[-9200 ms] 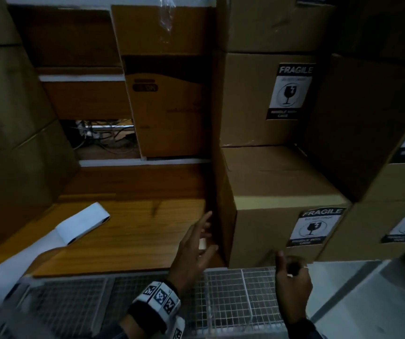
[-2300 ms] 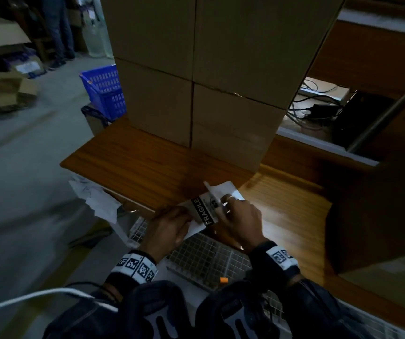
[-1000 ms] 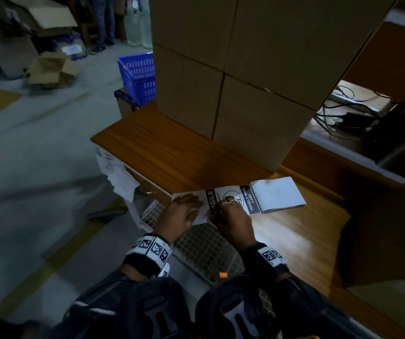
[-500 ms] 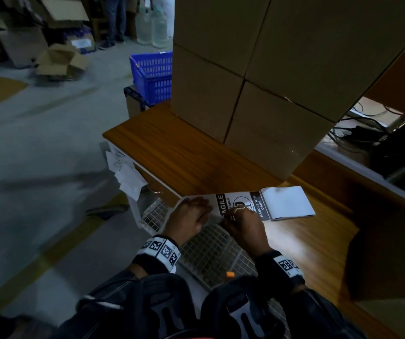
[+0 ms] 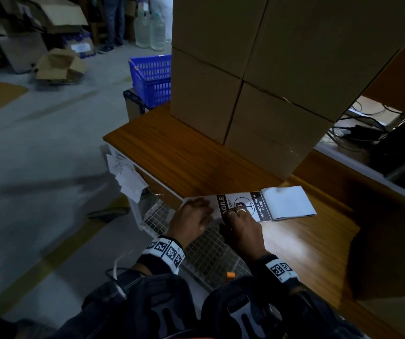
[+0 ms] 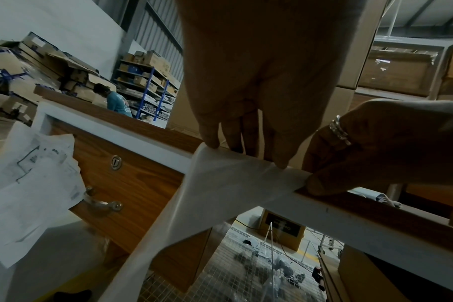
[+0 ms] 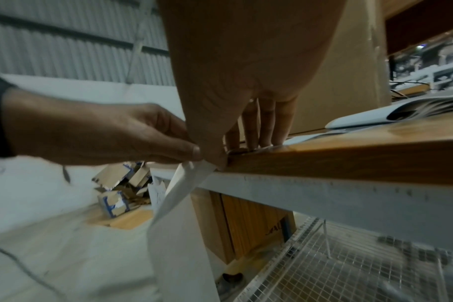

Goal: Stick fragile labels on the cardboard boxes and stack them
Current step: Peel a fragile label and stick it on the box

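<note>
A white label strip (image 5: 243,206) lies along the front edge of the wooden table (image 5: 172,155), with one black FRAGILE label face up. Its folded stack (image 5: 289,204) lies to the right. My left hand (image 5: 191,216) pinches the strip's left end, where the bare backing (image 6: 220,183) hangs over the table edge. My right hand (image 5: 240,223) has curled fingers on the label and its thumb at the strip's edge (image 7: 199,169). Plain cardboard boxes (image 5: 257,69) are stacked at the back of the table, and no label shows on the faces in view.
A wire mesh shelf (image 5: 208,253) sits under the table front. A drawer with loose papers (image 5: 128,177) is at the left. A blue basket (image 5: 151,79) stands behind the table's corner. A dark box (image 5: 392,241) fills the right. Cables (image 5: 358,128) lie at the back right.
Nine seconds ago my hands were at the labelled boxes. Since 2.3 s ago the strip has been laid flat along the table edge. Over the last second both hands have hardly moved.
</note>
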### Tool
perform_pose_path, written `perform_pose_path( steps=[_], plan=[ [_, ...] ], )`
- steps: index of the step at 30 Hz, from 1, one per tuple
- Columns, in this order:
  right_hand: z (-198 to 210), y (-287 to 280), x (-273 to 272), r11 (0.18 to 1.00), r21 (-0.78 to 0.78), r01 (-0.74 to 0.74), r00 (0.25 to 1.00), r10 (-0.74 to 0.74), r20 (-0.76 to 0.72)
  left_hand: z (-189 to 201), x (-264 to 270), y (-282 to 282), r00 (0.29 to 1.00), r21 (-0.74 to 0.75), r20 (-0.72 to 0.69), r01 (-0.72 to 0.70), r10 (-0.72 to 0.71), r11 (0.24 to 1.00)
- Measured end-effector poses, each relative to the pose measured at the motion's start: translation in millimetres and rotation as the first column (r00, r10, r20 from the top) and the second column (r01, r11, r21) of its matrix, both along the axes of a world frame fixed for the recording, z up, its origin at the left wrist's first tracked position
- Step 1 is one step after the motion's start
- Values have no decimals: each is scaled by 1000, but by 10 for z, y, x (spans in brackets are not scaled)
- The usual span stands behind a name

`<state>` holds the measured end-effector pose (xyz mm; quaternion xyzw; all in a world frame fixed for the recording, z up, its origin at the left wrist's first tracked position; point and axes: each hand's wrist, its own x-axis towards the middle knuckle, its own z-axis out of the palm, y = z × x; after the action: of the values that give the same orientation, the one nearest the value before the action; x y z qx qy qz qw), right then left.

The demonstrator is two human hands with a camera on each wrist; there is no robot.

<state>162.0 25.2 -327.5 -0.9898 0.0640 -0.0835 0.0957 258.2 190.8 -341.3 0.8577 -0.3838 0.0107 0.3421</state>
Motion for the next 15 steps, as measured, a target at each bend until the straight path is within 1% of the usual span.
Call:
perform_pose_path(
  steps=[2, 6, 12, 15],
  plan=[
    [62, -13, -8, 1000, 21, 6, 1000, -6, -15, -6, 5, 0, 1000, -6, -14, -4, 4, 1000],
    [88, -50, -10, 999, 37, 33, 995, -30, -92, -34, 38, 2, 999, 12, -54, 0, 0, 1000],
    [23, -105, 8, 990, 124, 63, 993, -49, -112, -62, 59, 30, 992, 20, -129, -8, 10, 1000],
    [0, -140, 4, 977, 198, 76, 992, -54, -114, -43, 38, 21, 987, 19, -159, -17, 20, 1000]
  ],
)
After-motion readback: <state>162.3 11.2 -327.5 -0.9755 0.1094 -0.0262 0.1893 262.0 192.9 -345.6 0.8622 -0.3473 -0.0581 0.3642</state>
